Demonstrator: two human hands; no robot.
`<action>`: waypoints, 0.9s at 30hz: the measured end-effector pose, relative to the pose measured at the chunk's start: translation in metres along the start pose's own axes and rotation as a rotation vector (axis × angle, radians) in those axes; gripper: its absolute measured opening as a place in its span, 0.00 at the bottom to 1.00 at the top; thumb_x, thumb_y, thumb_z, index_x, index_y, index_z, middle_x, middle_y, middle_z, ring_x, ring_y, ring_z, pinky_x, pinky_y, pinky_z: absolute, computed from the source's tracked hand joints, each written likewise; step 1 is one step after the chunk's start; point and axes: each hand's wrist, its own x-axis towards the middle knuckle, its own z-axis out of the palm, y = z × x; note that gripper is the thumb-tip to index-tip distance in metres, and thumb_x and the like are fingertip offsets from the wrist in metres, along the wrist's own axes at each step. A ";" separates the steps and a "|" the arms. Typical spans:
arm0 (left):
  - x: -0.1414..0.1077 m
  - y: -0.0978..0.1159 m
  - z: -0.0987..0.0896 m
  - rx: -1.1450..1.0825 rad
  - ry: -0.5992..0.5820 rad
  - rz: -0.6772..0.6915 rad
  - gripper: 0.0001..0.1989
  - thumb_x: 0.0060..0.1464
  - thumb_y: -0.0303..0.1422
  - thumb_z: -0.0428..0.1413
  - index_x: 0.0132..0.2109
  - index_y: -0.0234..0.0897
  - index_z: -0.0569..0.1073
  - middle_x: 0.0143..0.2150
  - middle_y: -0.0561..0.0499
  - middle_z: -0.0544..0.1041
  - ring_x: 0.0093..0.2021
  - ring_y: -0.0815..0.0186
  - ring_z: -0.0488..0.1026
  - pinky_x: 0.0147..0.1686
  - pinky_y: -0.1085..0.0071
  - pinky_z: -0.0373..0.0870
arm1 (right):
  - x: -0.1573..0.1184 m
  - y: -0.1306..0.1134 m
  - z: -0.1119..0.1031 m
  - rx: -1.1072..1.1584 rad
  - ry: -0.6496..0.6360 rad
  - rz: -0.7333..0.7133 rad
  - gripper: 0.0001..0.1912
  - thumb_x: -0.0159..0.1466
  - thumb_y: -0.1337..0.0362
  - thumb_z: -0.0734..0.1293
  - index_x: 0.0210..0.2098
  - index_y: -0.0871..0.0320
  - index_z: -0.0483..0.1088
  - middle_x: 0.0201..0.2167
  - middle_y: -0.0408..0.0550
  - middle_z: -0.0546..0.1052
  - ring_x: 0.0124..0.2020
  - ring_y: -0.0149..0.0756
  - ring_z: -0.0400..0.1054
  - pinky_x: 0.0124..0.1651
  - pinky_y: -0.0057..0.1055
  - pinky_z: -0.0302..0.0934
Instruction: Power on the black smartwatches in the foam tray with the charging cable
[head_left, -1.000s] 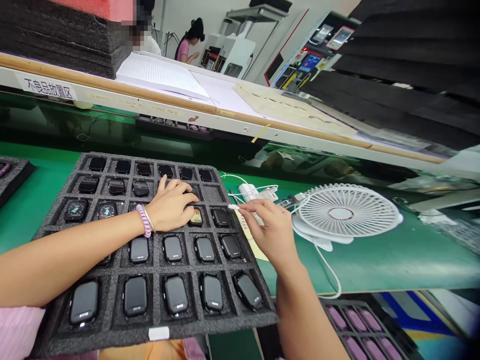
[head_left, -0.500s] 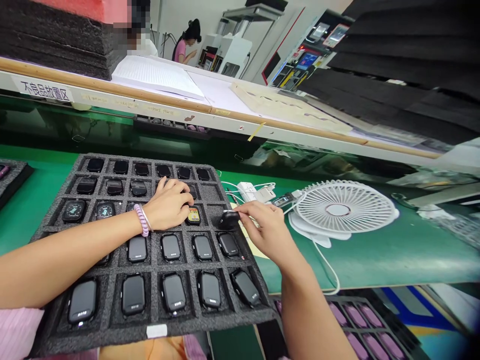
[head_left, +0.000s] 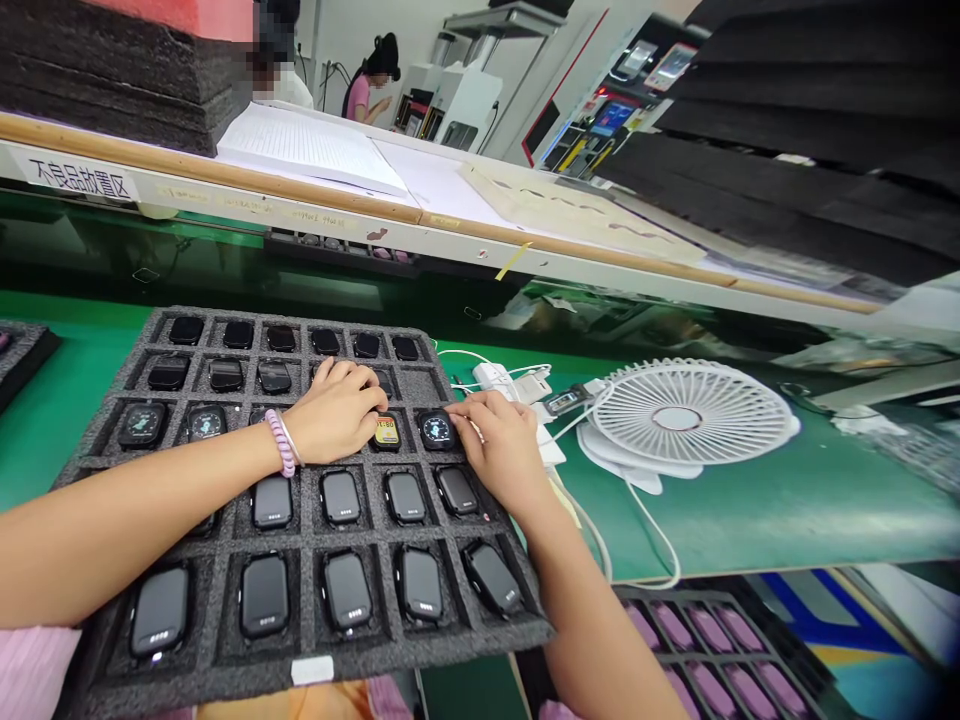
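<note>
On the foam tray, the right hand presses curled fingertips on a lit watch at the tray's right edge. The left hand lies loosely curled beside it (hiding the watches beneath); its grip is unclear.

Both forearms bare to the edge of view. Left hand — a coiled lilac hair tie at the wrist, with a thin pale bangle just beside it. Right hand — no jewellery. Pink ribbed fabric shows under the left arm.
</note>
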 end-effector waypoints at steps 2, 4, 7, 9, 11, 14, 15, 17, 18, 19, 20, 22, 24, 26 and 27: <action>0.000 -0.001 0.001 0.004 0.007 0.011 0.12 0.63 0.30 0.47 0.47 0.38 0.75 0.51 0.45 0.71 0.54 0.54 0.63 0.62 0.45 0.54 | -0.001 0.001 0.003 0.057 0.009 0.010 0.12 0.73 0.66 0.57 0.39 0.57 0.72 0.35 0.49 0.72 0.39 0.42 0.69 0.41 0.38 0.55; 0.000 -0.001 0.001 0.008 0.016 0.021 0.12 0.64 0.31 0.47 0.46 0.38 0.74 0.51 0.45 0.71 0.54 0.54 0.64 0.62 0.45 0.54 | -0.003 0.004 0.005 0.132 0.003 0.019 0.10 0.72 0.66 0.58 0.40 0.57 0.72 0.35 0.50 0.72 0.39 0.43 0.69 0.40 0.38 0.58; 0.000 -0.002 0.001 0.010 0.021 0.031 0.12 0.64 0.31 0.47 0.46 0.38 0.74 0.51 0.45 0.71 0.53 0.54 0.64 0.61 0.46 0.55 | -0.006 0.007 0.006 0.205 0.007 0.036 0.09 0.70 0.67 0.60 0.40 0.57 0.72 0.35 0.50 0.72 0.39 0.44 0.69 0.40 0.39 0.61; 0.000 -0.002 0.001 0.009 0.019 0.034 0.12 0.65 0.31 0.46 0.47 0.38 0.74 0.51 0.45 0.71 0.53 0.54 0.64 0.61 0.46 0.56 | -0.007 0.007 0.006 0.209 0.012 0.041 0.08 0.69 0.68 0.60 0.40 0.57 0.72 0.35 0.51 0.72 0.40 0.44 0.69 0.39 0.39 0.62; 0.000 -0.002 0.001 0.007 0.019 0.036 0.12 0.65 0.32 0.46 0.47 0.38 0.74 0.51 0.45 0.71 0.53 0.54 0.63 0.61 0.46 0.56 | -0.007 0.007 0.006 0.202 0.007 0.042 0.08 0.69 0.68 0.61 0.39 0.57 0.72 0.35 0.51 0.72 0.39 0.45 0.69 0.39 0.40 0.63; 0.000 -0.002 0.002 0.006 0.029 0.039 0.12 0.65 0.32 0.46 0.46 0.38 0.74 0.51 0.45 0.71 0.53 0.54 0.63 0.61 0.45 0.56 | -0.006 0.007 0.005 0.181 -0.016 0.049 0.08 0.68 0.67 0.61 0.39 0.57 0.73 0.35 0.51 0.72 0.39 0.45 0.70 0.39 0.41 0.64; 0.000 -0.002 0.002 0.005 0.030 0.038 0.12 0.65 0.32 0.46 0.46 0.38 0.74 0.51 0.45 0.71 0.53 0.54 0.63 0.61 0.45 0.55 | -0.006 0.007 0.005 0.172 -0.022 0.050 0.09 0.68 0.67 0.61 0.39 0.57 0.73 0.34 0.51 0.72 0.39 0.45 0.70 0.39 0.41 0.64; 0.000 -0.002 0.002 0.000 0.024 0.033 0.12 0.65 0.32 0.46 0.46 0.38 0.74 0.51 0.45 0.71 0.53 0.54 0.63 0.61 0.45 0.54 | -0.005 0.006 0.005 0.156 -0.023 0.045 0.09 0.69 0.66 0.60 0.39 0.57 0.73 0.34 0.51 0.72 0.39 0.45 0.70 0.39 0.41 0.63; 0.000 -0.002 0.002 -0.002 0.019 0.031 0.12 0.65 0.32 0.46 0.47 0.38 0.74 0.51 0.45 0.71 0.54 0.54 0.63 0.62 0.44 0.54 | -0.005 0.006 0.005 0.151 -0.018 0.038 0.09 0.69 0.66 0.60 0.39 0.57 0.73 0.34 0.52 0.72 0.39 0.45 0.70 0.39 0.41 0.63; 0.000 -0.002 0.002 -0.002 0.014 0.028 0.12 0.65 0.32 0.46 0.47 0.38 0.74 0.51 0.45 0.71 0.54 0.54 0.63 0.62 0.44 0.54 | -0.005 0.005 0.005 0.149 -0.010 0.030 0.09 0.69 0.66 0.60 0.38 0.57 0.72 0.34 0.52 0.72 0.39 0.45 0.70 0.39 0.41 0.63; 0.000 -0.002 0.002 0.000 0.012 0.027 0.12 0.65 0.32 0.46 0.47 0.38 0.74 0.51 0.45 0.71 0.54 0.54 0.63 0.62 0.44 0.54 | -0.005 0.005 0.004 0.147 -0.001 0.021 0.09 0.69 0.66 0.60 0.38 0.57 0.72 0.34 0.52 0.72 0.39 0.45 0.70 0.39 0.41 0.64; 0.000 -0.002 0.002 0.007 0.013 0.028 0.12 0.65 0.32 0.46 0.47 0.38 0.74 0.51 0.45 0.71 0.54 0.54 0.63 0.62 0.44 0.54 | -0.005 0.004 0.004 0.142 0.012 0.004 0.09 0.69 0.67 0.60 0.38 0.58 0.72 0.34 0.52 0.72 0.38 0.45 0.69 0.38 0.41 0.64; 0.000 -0.002 0.002 0.012 0.015 0.027 0.12 0.65 0.32 0.46 0.46 0.39 0.74 0.51 0.45 0.71 0.54 0.54 0.64 0.62 0.44 0.55 | -0.004 0.004 0.003 0.140 0.015 -0.010 0.09 0.70 0.67 0.60 0.39 0.58 0.71 0.34 0.51 0.71 0.37 0.45 0.69 0.38 0.41 0.64; 0.000 -0.002 0.002 0.012 0.016 0.026 0.12 0.65 0.32 0.47 0.47 0.38 0.74 0.52 0.45 0.71 0.54 0.54 0.64 0.62 0.44 0.54 | -0.004 0.004 0.002 0.145 0.006 -0.017 0.08 0.70 0.67 0.60 0.39 0.58 0.71 0.34 0.51 0.71 0.37 0.44 0.69 0.38 0.40 0.65; 0.000 -0.002 0.002 0.011 0.016 0.026 0.12 0.65 0.32 0.47 0.47 0.38 0.74 0.52 0.45 0.71 0.54 0.53 0.64 0.62 0.44 0.54 | -0.003 0.004 0.001 0.148 -0.002 -0.017 0.08 0.70 0.67 0.60 0.39 0.58 0.71 0.35 0.51 0.71 0.38 0.43 0.69 0.38 0.40 0.66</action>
